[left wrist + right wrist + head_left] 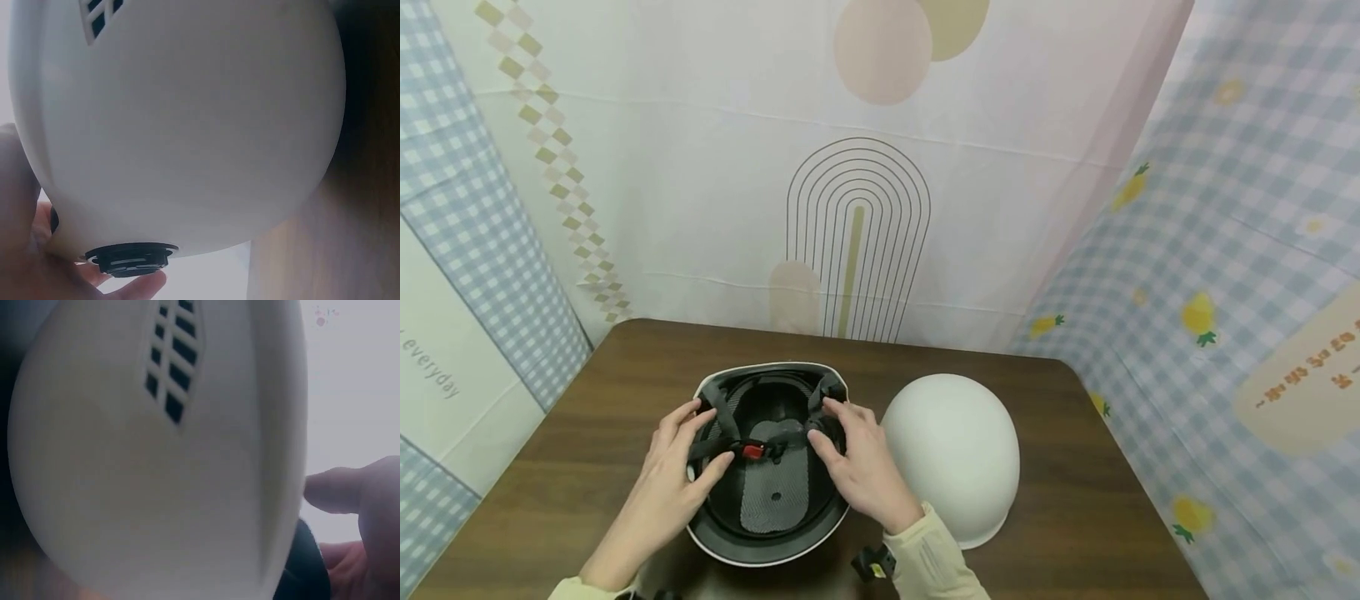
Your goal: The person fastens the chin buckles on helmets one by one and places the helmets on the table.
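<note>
An upturned white helmet (775,560) sits on the table, its black padded inside facing up. A dark chin strap (790,438) with a red buckle (752,452) crosses its opening. My left hand (666,471) holds the helmet's left rim, fingertips over the edge and thumb toward the buckle. At the right rim, my right hand (865,458) has its fingers and thumb bent over the edge by the strap's end. The left wrist view shows the white shell (200,125) and a round black fitting (131,257) near my fingers. A slatted vent (175,359) shows in the right wrist view.
A second white helmet (955,458) stands dome up on the brown wooden table (1075,500), just right of my right forearm. Patterned cloth (715,208) hangs behind the table and along both sides. A small black device (874,563) is by my right sleeve.
</note>
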Tool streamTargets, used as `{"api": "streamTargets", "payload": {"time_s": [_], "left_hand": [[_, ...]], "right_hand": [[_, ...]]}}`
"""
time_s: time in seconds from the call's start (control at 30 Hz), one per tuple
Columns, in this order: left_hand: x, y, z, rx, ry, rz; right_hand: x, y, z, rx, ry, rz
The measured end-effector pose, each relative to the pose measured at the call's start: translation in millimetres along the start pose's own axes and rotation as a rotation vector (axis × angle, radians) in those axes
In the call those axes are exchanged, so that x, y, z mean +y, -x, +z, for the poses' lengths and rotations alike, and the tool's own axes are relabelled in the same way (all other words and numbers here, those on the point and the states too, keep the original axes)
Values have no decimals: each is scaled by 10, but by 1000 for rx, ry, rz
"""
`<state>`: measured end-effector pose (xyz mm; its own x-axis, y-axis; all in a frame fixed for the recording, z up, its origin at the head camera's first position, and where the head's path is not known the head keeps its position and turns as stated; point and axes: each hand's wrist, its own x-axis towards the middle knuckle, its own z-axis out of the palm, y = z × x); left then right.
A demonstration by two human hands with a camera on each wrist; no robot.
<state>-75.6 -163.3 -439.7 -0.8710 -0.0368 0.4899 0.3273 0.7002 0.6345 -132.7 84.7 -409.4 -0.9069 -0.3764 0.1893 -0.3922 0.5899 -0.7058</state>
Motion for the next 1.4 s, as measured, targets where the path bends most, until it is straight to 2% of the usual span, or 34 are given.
{"api": "streamTargets", "payload": {"time_s": [0.1, 0.2, 0.37, 0.53, 0.77, 1.1, 1.3, 1.4], "left_hand": [[-6, -4, 6, 1, -3, -1], [-13, -3, 2, -5, -11, -7], [-18, 1, -2, -25, -18, -30], [-30, 0, 4, -38, -19, -48], [-53, -23, 6, -53, -18, -60], [-113, -38, -10, -205, -10, -140], [-161, -41, 2, -306, 56, -198], [-192, -40, 16, -329, 74, -206]], "right_hand": [[21, 5, 2, 3, 7, -20], [44, 9, 7, 51, -42, -25], [82, 20, 17, 135, -143, 48], [115, 45, 50, 111, -121, 124], [157, 70, 88, 78, -155, 150], [151, 117, 51, 65, -251, 154], [182, 121, 36, 51, -231, 129], [201, 122, 45, 43, -266, 128]]}}
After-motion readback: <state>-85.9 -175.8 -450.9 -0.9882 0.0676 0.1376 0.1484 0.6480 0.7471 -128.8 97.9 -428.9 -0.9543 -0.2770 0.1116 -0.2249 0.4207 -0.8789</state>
